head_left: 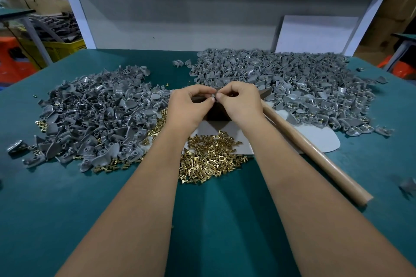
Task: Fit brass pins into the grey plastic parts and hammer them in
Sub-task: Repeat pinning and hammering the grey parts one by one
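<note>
At mid-frame, the left hand [191,105] and right hand [238,102] pinched one light, stiff grey part [213,96] by its edges, fingers curled tight.

My bench has a teal-green top [67,209], and on it lie two heaps of grey plastic parts: one to my left [94,114] and a bigger one at the far right [292,83]. Near me sits a spread of brass pins [211,159], partly on a pale grey sheet [319,141]. A wooden hammer handle [315,155] lies slantwise to my right, across that sheet's edge.
</note>
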Demonstrator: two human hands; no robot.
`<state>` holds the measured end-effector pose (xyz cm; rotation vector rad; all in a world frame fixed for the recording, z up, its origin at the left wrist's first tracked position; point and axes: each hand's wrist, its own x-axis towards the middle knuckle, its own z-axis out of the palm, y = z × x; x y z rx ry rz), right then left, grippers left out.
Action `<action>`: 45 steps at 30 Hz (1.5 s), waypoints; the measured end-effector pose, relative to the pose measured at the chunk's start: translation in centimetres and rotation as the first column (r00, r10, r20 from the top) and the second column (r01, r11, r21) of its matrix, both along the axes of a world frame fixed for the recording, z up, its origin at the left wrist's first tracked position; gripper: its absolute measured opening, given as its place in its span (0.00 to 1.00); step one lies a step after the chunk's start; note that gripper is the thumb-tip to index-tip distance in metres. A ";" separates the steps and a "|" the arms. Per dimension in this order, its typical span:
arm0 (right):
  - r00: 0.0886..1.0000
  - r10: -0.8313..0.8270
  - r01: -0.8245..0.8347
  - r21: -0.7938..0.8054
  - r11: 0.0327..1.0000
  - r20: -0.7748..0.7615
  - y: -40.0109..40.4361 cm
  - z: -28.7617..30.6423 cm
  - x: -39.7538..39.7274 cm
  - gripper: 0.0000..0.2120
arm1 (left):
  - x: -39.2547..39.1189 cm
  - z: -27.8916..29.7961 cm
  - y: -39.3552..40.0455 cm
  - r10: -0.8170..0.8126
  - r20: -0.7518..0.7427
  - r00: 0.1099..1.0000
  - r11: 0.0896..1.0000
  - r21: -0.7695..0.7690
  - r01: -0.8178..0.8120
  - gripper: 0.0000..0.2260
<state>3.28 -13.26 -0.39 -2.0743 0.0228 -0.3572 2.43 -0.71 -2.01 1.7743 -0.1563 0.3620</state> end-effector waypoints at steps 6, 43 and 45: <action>0.998 -0.053 0.054 -0.076 0.996 0.020 0.1 -0.2 -0.1 0.11 | 0.0 0.0 0.1 0.004 -0.011 1.000 1.000 0.021 -0.004 0.07; 0.993 -0.110 0.074 -0.509 0.858 -0.041 -5.2 6.0 -5.6 0.17 | 0.8 0.1 -0.8 0.195 -0.006 0.981 0.948 0.260 -0.186 0.08; 0.993 -0.120 0.098 -0.520 0.849 -0.009 -4.8 6.3 -5.7 0.22 | 0.7 0.1 -0.8 0.198 0.000 0.980 0.947 0.259 -0.191 0.07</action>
